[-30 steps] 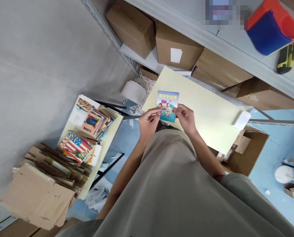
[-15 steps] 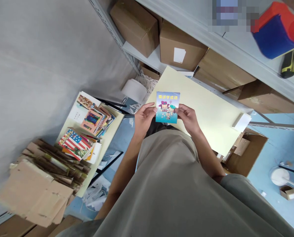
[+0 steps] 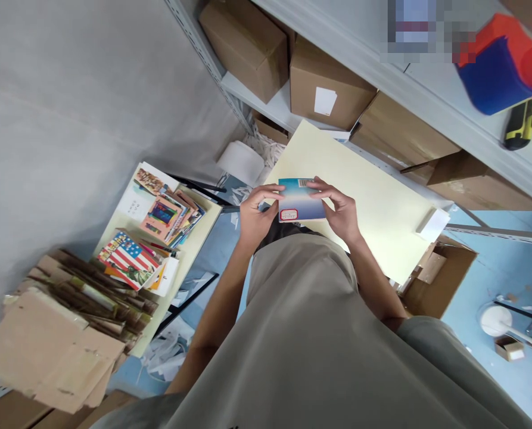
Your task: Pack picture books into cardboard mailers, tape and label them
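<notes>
Blue-and-white rectangular paper book (image 3: 299, 201) is held directly between the left hand (image 3: 257, 215) and right hand (image 3: 342, 214), each pinching one side edge, neither clearly nearer. Its printed black-and-white barcode (image 3: 302, 183) faces up at the end farther from the plain grey fabric shirt (image 3: 310, 316); tilt obscures the long axis.

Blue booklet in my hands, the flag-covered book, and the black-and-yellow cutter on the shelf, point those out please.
Blue booklet (image 3: 299, 201): head view, middle of the cover facing up.
Flag-covered book (image 3: 129, 258): head view, striped part of its cover.
Black-and-yellow cutter (image 3: 520, 125): head view, middle of its body.
</notes>
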A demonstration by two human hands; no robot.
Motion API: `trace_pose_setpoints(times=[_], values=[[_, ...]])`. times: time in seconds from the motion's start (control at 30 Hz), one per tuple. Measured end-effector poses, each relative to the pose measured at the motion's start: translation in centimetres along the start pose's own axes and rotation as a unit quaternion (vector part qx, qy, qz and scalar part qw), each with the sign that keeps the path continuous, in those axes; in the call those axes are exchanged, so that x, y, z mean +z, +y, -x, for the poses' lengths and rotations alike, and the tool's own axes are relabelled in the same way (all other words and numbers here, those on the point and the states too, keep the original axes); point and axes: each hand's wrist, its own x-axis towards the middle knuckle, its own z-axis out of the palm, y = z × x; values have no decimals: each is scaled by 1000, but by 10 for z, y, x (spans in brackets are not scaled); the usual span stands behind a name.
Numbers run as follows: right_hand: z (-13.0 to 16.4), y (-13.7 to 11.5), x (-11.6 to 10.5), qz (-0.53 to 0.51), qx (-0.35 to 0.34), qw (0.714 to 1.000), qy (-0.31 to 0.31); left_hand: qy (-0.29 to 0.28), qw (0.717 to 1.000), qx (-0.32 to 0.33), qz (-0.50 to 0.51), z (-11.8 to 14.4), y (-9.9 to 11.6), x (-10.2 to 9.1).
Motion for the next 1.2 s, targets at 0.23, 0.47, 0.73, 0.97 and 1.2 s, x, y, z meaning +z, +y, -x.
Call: trace_pose_setpoints(times=[0.23, 0.47, 0.73, 0.97, 1.2], values=[[0, -2, -4, 17, -4, 1000, -10, 10, 999, -16, 36, 1, -4, 4], [-7, 5, -5, 24, 76, 997, 3, 22, 993, -82, 80, 7, -5, 1], [-33, -13, 15, 35, 59, 995, -68, 61, 993, -73, 76, 28, 3, -22], [-60, -28, 58, 5, 100, 975, -200, 172, 974, -132, 62, 61, 16, -52], [-68, -32, 117, -11, 115, 936, -333, 303, 931, -182, 86, 108, 25, -71]])
